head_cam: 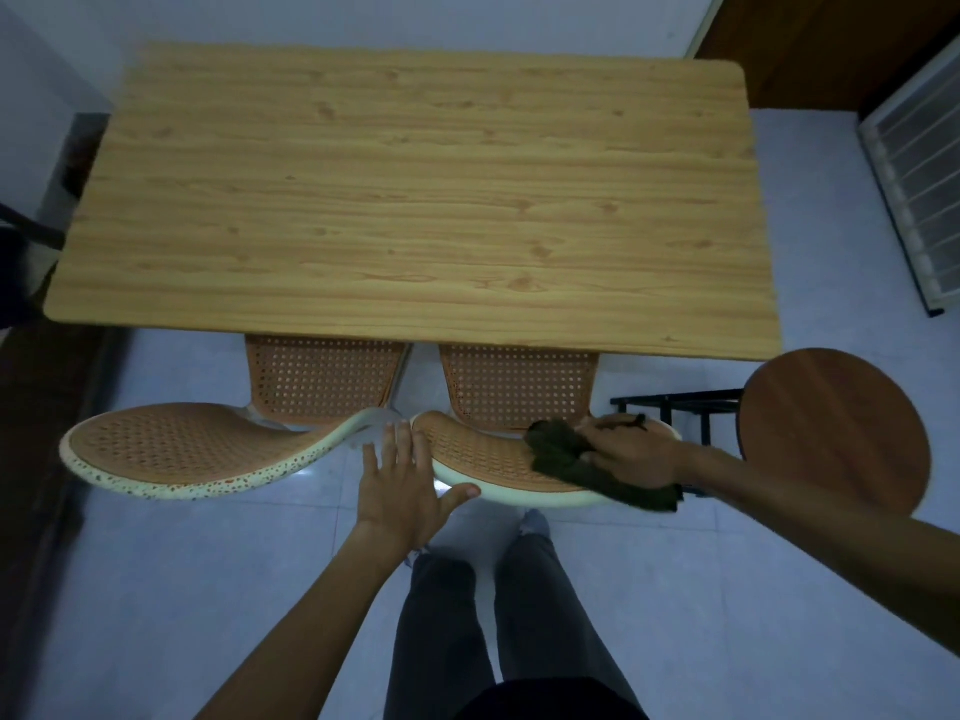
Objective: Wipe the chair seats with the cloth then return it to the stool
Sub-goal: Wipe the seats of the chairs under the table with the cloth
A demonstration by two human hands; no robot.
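Right hand [631, 457] presses the dark cloth [587, 467] flat onto the right chair [483, 454], for wiping; left hand [410, 483], fingers spread and empty, braces that chair's edge; the stool [836, 433] waits just right

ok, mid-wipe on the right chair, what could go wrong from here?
1. The cloth is bunched under the right hand and hangs over the right chair's rim; it could slip off onto the floor.
2. The left hand only rests open between the chairs, so the wiped chair may shift.
3. The left chair looks untouched and could get skipped.
4. The stool sits close to the right forearm; a wide stroke might knock it.
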